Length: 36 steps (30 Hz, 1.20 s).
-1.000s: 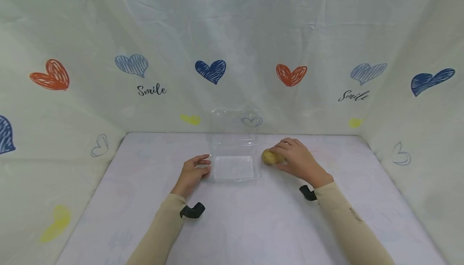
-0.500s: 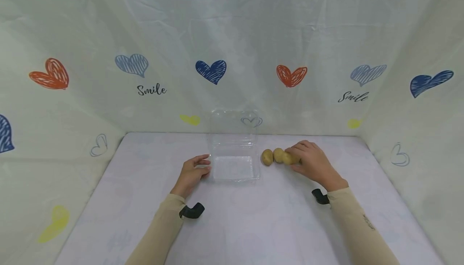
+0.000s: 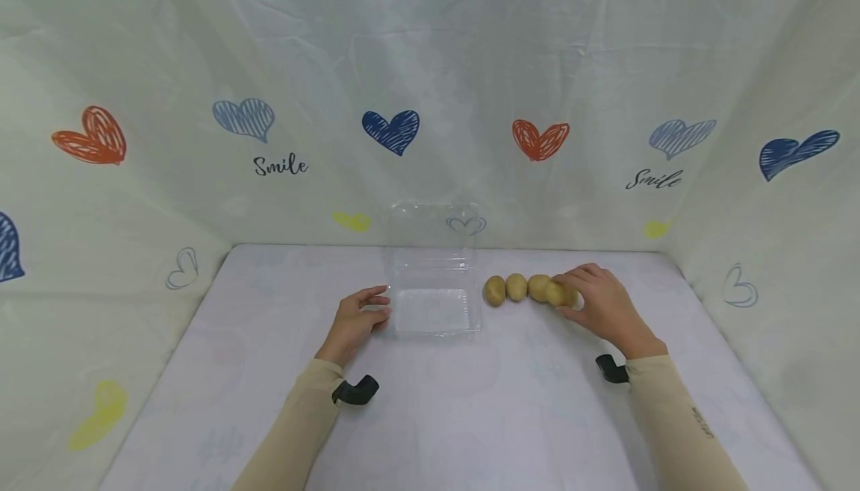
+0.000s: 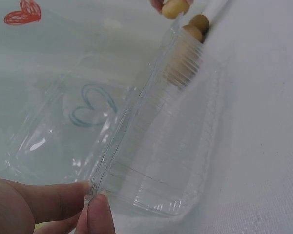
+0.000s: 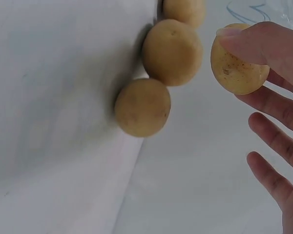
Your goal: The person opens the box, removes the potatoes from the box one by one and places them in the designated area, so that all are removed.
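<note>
An uncovered clear plastic clamshell box (image 3: 433, 310) sits mid-table, its lid (image 3: 430, 231) raised at the back. At its left edge, my left hand (image 3: 356, 324) pinches the rim between thumb and finger, as the left wrist view confirms. To the right of the box, a row of potatoes (image 3: 516, 287) lies on the table. My right hand (image 3: 601, 310) grips one potato (image 5: 237, 63) between thumb and index finger at the row's right end; its other fingers are spread. In the right wrist view the held potato appears apart from the row's potatoes (image 5: 142, 107).
The white table (image 3: 443, 416) stretches in front of both hands. Behind it hangs a pale sheet (image 3: 470, 43) printed with hearts, with more sheet on both sides. Black curved pieces (image 3: 357, 390) stick out from the sleeves near each wrist.
My right hand has moved rightward along the row with a potato in its fingers, and more potatoes have come into sight to its left. The left hand and box stay put.
</note>
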Motion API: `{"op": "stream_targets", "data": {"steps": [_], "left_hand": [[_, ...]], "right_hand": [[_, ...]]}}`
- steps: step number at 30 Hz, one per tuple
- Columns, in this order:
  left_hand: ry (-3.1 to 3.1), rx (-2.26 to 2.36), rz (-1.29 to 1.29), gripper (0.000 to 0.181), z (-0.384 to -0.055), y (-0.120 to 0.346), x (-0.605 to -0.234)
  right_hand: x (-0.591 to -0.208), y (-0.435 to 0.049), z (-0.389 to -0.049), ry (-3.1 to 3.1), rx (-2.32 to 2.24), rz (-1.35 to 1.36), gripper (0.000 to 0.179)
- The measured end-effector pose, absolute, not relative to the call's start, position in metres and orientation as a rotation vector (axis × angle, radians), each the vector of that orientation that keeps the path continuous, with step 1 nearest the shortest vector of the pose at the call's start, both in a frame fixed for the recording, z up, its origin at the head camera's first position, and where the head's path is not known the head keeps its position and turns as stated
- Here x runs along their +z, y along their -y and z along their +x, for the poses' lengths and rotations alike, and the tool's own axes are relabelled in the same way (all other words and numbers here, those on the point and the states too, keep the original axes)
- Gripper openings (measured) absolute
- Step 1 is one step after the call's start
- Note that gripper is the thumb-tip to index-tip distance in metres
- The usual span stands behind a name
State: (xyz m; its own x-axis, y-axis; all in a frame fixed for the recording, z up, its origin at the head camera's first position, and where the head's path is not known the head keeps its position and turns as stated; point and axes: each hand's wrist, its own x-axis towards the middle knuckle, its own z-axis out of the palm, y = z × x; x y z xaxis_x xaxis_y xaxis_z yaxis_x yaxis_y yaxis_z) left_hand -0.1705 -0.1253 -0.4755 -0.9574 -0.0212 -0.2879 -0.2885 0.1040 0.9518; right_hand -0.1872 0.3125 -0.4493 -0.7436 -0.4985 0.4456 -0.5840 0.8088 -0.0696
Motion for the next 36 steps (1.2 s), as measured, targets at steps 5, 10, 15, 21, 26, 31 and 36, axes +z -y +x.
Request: {"op": "stream_targets", "data": {"steps": [5, 10, 15, 21, 26, 31, 36], "left_hand": [[-2.177, 1.953, -0.309, 0.051, -0.171, 0.125, -0.476], [-2.180, 1.950, -0.307, 0.050, -0.171, 0.125, -0.476], [-2.177, 1.947, -0.309, 0.050, -0.171, 0.125, -0.475], [-2.181, 1.946, -0.314, 0.050, -0.171, 0.125, -0.475], [-2.180, 1.944, -0.326, 0.050, -0.171, 0.126, -0.475], [-2.184, 1.932, -0.335, 0.049, -0.170, 0.125, -0.475], [-2.180, 1.947, -0.333, 0.049, -0.170, 0.125, -0.475]], "right_hand": [[-0.450, -0.323, -0.187, 2.577, 0.305, 0.781, 0.052], [-0.451, -0.333, -0.189, 2.583, 0.317, 0.732, 0.053], [-0.451, -0.341, -0.189, 2.610, 0.346, 0.673, 0.055], [-0.452, -0.350, -0.190, 2.636, 0.358, 0.601, 0.055], [-0.455, -0.354, -0.191, 2.647, 0.357, 0.579, 0.056], [-0.459, -0.358, -0.192, 2.674, 0.366, 0.547, 0.055], [-0.463, -0.361, -0.194, 2.688, 0.353, 0.494, 0.054]]}}
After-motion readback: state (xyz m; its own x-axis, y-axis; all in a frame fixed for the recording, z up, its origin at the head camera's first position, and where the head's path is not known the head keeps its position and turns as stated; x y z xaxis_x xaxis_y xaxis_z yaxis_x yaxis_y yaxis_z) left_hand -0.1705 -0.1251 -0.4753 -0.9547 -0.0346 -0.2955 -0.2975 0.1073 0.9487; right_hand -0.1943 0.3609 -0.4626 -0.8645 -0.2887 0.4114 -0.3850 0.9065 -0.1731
